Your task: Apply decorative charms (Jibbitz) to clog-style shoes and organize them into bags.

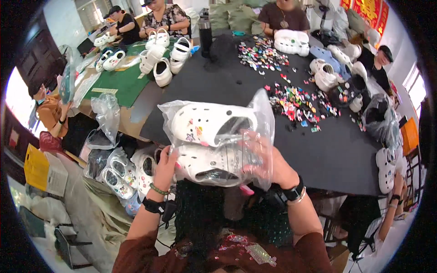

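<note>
Head view: my left hand (165, 164) and right hand (268, 161) both have fingers closed on a clear plastic bag (261, 111) holding two white clogs (205, 122), raised above the black table (337, 154). Risk: thin film slips; clogs drop out.

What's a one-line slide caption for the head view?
Both hands, left hand and right hand, hold a clear plastic bag containing white perforated clogs above a black table.

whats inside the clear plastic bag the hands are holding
Two white clogs with small coloured charms, one above the other, sit inside the clear bag. The left hand and right hand grip its lower part. The lower clog's underside is hidden.
</note>
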The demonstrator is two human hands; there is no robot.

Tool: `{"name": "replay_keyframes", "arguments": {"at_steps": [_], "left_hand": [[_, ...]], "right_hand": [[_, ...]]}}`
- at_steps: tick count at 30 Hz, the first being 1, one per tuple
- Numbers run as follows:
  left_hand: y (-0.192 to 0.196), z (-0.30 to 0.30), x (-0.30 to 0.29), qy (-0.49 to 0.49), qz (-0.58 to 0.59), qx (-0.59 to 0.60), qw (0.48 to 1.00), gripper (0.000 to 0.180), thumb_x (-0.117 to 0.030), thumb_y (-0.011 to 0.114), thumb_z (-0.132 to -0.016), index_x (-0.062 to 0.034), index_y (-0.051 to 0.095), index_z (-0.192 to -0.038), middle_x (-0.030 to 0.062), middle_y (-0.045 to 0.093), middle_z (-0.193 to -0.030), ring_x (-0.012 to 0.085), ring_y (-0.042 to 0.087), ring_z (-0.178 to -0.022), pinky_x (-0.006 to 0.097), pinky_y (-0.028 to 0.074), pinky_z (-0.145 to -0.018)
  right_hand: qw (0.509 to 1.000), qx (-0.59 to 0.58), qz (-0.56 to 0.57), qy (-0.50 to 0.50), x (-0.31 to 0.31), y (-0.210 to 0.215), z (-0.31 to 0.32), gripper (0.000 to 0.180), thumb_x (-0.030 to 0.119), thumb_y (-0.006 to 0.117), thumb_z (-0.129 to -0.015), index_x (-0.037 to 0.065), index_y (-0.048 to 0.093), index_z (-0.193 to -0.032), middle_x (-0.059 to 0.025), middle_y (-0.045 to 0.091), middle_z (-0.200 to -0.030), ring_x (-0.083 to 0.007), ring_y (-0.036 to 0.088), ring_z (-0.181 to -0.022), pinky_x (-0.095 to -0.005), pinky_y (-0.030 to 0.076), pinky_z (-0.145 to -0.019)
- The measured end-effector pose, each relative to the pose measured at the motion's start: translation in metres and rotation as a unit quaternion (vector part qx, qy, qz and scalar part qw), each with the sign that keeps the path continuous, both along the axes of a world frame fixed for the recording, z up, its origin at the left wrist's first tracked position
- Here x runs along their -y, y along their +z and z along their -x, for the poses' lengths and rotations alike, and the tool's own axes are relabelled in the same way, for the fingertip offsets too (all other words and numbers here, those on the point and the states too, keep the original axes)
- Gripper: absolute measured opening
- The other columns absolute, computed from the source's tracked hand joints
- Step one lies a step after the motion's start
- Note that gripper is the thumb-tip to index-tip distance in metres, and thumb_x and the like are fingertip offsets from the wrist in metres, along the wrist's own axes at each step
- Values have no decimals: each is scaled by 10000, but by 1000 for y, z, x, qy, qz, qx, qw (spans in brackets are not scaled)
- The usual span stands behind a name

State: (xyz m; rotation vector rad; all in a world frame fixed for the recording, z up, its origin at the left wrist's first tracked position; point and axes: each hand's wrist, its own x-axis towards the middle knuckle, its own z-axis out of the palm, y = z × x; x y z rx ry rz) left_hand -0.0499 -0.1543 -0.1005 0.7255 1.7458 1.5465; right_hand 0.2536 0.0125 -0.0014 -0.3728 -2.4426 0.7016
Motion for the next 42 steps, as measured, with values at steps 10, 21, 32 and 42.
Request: {"name": "replay_keyframes", "arguments": {"at_steps": [10,21,32,42], "left_hand": [[33,-21,-1,34,-17,-58,998,468,-391,555,-1001,14,586,-1234,65,631,-1077,123,567,-951,256,457,-855],[26,-25,-3,40,-64,92,993,382,-352,520,-1029,-19,589,-1203,-29,581,-993,65,493,-882,220,427,-773],[22,-28,-8,22,-87,84,992,394,-345,497,-1040,18,593,-1161,14,606,-1052,93,503,-995,253,415,-910],[26,-26,-5,16,-99,158,982,400,-347,507,-1035,5,596,-1204,23,618,-1146,93,522,-1067,262,416,-951]], "right_hand": [[981,183,-34,-47,11,29,13,871,399,787,-756,-6,389,-1416,-297,466,-1386,-436,527,-1229,-431,472,-1015],[986,156,-2,-51,-27,14,18,610,147,759,-758,18,508,-1298,-237,552,-1275,-415,569,-1148,-423,488,-961],[975,143,-60,-157,-24,-1,38,382,136,784,-731,43,602,-1054,-197,598,-1030,-415,624,-961,-465,532,-768],[986,82,-72,-127,-28,4,44,284,-12,671,-729,14,596,-1002,-223,614,-960,-449,599,-886,-484,496,-749]]}}
